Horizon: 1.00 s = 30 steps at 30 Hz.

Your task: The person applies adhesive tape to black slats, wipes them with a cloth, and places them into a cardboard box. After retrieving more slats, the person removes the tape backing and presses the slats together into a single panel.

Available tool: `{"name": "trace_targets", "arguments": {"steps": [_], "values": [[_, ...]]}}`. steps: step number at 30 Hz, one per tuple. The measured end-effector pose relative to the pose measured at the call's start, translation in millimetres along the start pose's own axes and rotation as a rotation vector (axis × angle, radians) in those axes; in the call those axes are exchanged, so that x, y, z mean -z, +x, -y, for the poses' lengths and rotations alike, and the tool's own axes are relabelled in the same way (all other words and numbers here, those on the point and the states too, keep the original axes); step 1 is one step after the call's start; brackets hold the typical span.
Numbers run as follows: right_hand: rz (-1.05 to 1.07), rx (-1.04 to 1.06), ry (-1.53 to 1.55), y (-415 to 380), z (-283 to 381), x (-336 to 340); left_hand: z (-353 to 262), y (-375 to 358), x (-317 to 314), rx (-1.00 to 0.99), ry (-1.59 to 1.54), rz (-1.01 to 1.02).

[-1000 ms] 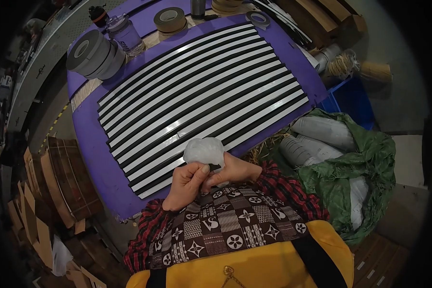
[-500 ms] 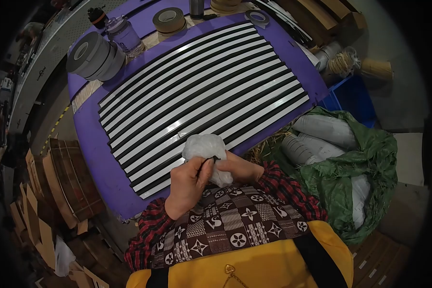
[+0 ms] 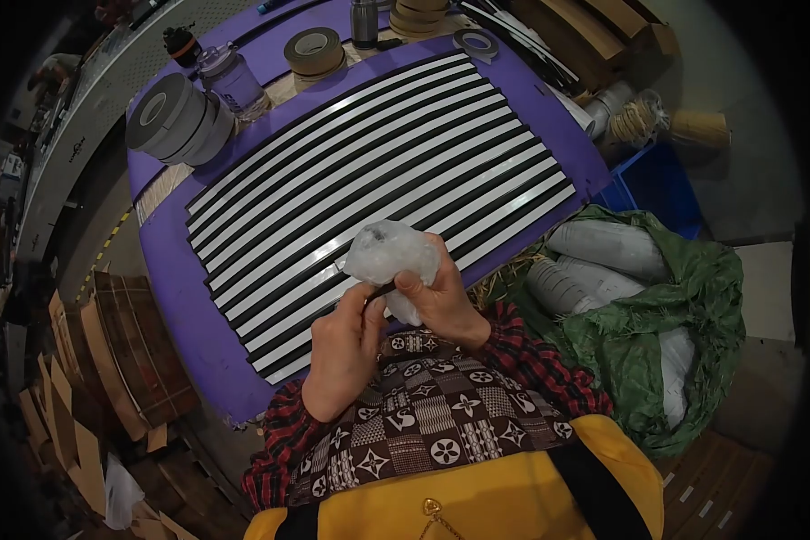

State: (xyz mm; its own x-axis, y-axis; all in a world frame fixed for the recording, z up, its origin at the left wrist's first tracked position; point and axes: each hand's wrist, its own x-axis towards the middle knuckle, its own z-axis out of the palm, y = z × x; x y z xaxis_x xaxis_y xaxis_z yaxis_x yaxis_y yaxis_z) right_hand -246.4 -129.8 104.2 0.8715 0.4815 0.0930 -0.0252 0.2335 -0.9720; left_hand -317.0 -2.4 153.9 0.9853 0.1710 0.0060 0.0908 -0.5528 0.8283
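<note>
A crumpled, translucent plastic bag (image 3: 389,254) is bunched up in front of my body, over the near edge of the striped strips. My right hand (image 3: 450,301) is closed around its right side, thumb pressed to the front. A small dark piece (image 3: 383,290) shows at the fingertips of my left hand (image 3: 340,353), which pinches it just below the bag. Something dark shows faintly through the top of the plastic. Beyond the hands, white strips with black edges (image 3: 378,171) lie side by side on a purple work surface (image 3: 175,292).
Grey tape rolls (image 3: 175,121), a clear bottle (image 3: 234,81) and a brown tape roll (image 3: 315,54) stand along the far side. To the right, a green sack (image 3: 693,315) holds wrapped white bundles. Cardboard boxes (image 3: 135,351) are stacked on the left; a blue bin (image 3: 657,193) sits at right.
Both hands and the plastic bag have moved up and away from my body. The right hand has turned, bringing its thumb to the front of the bag; the left hand now sits lower beside it.
</note>
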Motion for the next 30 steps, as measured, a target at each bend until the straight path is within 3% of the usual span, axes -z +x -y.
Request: {"name": "trace_targets", "arguments": {"steps": [4, 7, 9, 11, 12, 14, 15, 16, 17, 20, 22, 23, 25, 26, 27, 28, 29, 30], "values": [[0.047, -0.020, 0.181, 4.7, 8.8, 2.0, 6.5, 6.2, 15.9, 0.142, -0.262, 0.085], [0.135, -0.156, 0.315, 2.1, 15.4, -3.6, 13.0, 10.0, 19.6, 0.248, -0.740, 0.200], [0.103, -0.404, 0.647, -4.4, 14.3, -6.1, 20.7, 18.3, 29.9, 0.271, -0.872, 0.343], [0.281, -0.484, 0.454, -11.8, 21.9, -7.4, 20.7, 20.3, 21.4, -0.058, -0.816, 0.377], [0.412, -0.505, 0.374, -12.8, 14.8, -5.0, 32.3, 21.7, 26.8, -0.011, -0.724, 0.565], [0.604, -0.605, 0.314, -8.2, 11.3, 2.0, 70.6, 28.3, 20.5, -0.447, 0.016, 0.682], [0.673, -0.682, 0.342, -5.9, 14.9, 3.6, 50.6, 21.3, 24.8, -0.219, -0.117, 0.707], [0.629, -0.703, 0.359, -6.3, 13.3, 4.4, 61.8, 16.4, 16.6, -0.238, -0.116, 0.729], [0.610, -0.691, 0.364, -5.9, 11.9, 6.8, 82.4, 11.0, 5.6, -0.059, -0.432, 0.654], [0.655, -0.647, 0.336, -5.6, 2.3, 7.7, 36.7, 13.7, 10.3, 0.177, -0.699, 0.417], [0.551, -0.471, 0.345, -11.6, -2.0, 7.1, 28.8, 18.8, 17.6, -0.213, -0.218, 0.511], [0.587, -0.484, 0.370, -10.5, -2.0, 10.3, 36.0, 14.1, 13.4, -0.154, -0.405, 0.445], [0.440, -0.658, 0.114, -4.3, 0.9, 22.5, 40.7, 11.8, 12.2, -0.074, -0.460, 0.377], [0.344, -0.481, 0.244, -9.7, 1.9, 26.1, 35.1, 16.8, 9.5, -0.120, -0.389, 0.305], [0.238, -0.308, 0.374, -12.6, 2.7, 29.8, 32.8, 17.5, 7.6, 0.039, -0.515, 0.265], [0.250, -0.175, 0.079, -14.3, 7.9, 29.1, 31.2, 19.2, 3.2, 0.191, -0.648, 0.224], [0.254, -0.034, -0.213, -16.9, 13.4, 24.4, 28.7, 24.9, -4.8, 0.083, -0.688, 0.168], [0.141, 0.052, -0.377, -20.6, 13.0, 16.8, 25.2, 25.3, -6.3, 0.165, -0.664, 0.202]]}}
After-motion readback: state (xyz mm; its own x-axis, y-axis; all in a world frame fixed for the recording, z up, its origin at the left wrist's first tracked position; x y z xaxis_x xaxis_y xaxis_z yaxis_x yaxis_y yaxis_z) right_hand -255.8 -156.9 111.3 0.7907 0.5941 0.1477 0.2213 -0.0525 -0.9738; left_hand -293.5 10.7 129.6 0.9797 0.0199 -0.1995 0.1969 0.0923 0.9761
